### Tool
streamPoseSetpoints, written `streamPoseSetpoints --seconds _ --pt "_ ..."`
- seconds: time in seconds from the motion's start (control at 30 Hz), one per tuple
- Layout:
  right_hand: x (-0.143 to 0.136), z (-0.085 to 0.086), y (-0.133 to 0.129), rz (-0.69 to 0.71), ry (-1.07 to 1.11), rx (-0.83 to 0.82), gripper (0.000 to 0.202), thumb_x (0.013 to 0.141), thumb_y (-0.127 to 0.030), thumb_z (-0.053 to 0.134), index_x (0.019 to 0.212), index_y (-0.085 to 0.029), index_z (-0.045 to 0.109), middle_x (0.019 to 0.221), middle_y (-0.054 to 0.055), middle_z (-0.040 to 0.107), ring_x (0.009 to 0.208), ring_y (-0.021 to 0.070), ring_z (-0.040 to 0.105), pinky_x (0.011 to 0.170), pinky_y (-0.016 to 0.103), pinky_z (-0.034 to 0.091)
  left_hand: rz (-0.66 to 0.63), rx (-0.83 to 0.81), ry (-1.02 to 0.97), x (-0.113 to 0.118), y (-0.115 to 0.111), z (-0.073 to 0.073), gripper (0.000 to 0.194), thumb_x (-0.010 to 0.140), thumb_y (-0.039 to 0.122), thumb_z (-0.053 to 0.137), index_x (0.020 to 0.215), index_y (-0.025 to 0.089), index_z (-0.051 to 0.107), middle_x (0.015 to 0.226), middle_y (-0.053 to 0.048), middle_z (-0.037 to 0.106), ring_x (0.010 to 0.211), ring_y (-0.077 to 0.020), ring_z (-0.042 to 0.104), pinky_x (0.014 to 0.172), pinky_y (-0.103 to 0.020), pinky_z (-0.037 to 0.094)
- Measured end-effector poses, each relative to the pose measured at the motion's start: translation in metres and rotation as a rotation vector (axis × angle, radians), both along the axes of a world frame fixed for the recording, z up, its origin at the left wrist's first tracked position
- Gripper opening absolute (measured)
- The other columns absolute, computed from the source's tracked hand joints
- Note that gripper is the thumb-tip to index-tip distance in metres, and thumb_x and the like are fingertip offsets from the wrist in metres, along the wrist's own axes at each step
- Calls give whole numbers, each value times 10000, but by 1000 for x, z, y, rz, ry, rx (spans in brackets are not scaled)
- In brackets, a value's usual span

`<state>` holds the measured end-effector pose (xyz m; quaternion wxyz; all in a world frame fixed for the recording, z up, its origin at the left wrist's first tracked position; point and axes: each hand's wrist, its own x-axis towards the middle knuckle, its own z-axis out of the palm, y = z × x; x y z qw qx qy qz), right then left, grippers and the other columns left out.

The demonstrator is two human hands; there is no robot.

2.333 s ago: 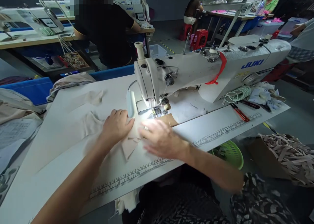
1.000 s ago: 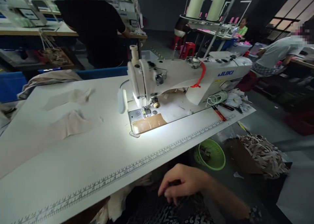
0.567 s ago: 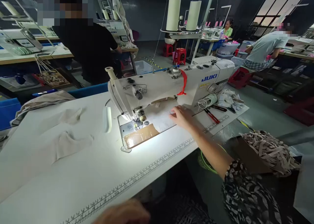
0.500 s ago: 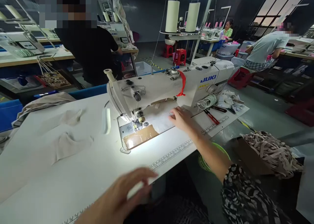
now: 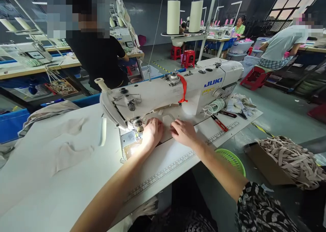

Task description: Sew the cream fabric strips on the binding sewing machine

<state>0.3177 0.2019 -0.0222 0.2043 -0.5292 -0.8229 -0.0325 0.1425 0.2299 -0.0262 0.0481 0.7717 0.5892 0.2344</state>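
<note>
A white sewing machine (image 5: 158, 94) with a red tie around its arm stands on the white table (image 5: 63, 191). Under the arm, on the machine bed, lies a pale piece of fabric (image 5: 166, 123), mostly covered by my hands. My left hand (image 5: 152, 133) is right of the needle area, its fingers curled down and closed on the fabric's left part. My right hand (image 5: 183, 133) pinches at the right part, its fingertips bent onto the cloth. The exact grip of both hands is partly hidden. The lit needle plate (image 5: 128, 137) shows left of my left wrist.
Beige fabric pieces (image 5: 72, 154) lie on the table's left. Red-handled snips (image 5: 219, 123), coiled cord (image 5: 216, 105) and scraps (image 5: 240, 104) sit at the right end. Below are a green basket (image 5: 230, 157) and a box of strips (image 5: 270, 167). Other people work nearby.
My left hand has moved from the table's front edge up onto the machine bed, beside the right hand. My right hand's fingers have come down onto the fabric. The view has shifted slightly.
</note>
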Motion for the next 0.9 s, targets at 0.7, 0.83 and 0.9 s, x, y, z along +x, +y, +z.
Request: streamPoseSetpoints --seconds 0.7,0.83,0.9 --pt "10 -12 14 186 38 278 120 865 -129 526 845 -174 635 788 70 677 678 216 588 673 330 368 355 -372 251 -173 -107 34 302 921 453 418 1097 226 512 762 2 676 675 -215 644 581 -286 373" --pt "9 -11 16 228 63 348 140 893 -139 490 857 -180 619 733 54 650 641 209 571 642 326 360 299 -221 195 -223 -102 42 263 890 404 388 974 231 568 982 -64 693 852 -227 648 690 -314 465" --pt "7 -10 16 239 63 355 154 899 -128 478 848 -186 612 727 53 652 636 208 566 644 329 362 273 -202 210 -246 -96 46 227 848 401 435 888 233 583 1041 -93 691 1002 -271 614 802 -350 478"
